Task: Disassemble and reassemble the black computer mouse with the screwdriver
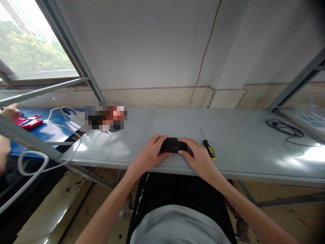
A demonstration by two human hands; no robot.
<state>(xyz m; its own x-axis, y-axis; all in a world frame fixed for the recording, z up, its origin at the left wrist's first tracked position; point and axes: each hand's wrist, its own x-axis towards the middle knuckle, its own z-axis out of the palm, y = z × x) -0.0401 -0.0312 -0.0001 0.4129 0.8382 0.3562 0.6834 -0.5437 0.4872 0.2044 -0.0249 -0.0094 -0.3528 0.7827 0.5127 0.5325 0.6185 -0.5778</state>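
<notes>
A glossy black rounded object [174,145], shaped much like a computer mouse, is at the front part of the grey table. My left hand [154,151] grips its left end, fingers over the far side and thumb on the near side. Its right end is held the same way by my right hand [198,154]. Both hands partly cover it, and I cannot tell whether it touches the tabletop. Just right of my right hand lies a screwdriver [209,149] with a black and yellow handle, its thin shaft pointing away from me.
The grey table [243,145] runs along the wall. A coiled black cable [284,128] lies at its right. White cables [64,123] and a blurred-out patch [108,118] are at the left. Beyond the metal frame, another person's hand [11,112] is near a red object [30,122].
</notes>
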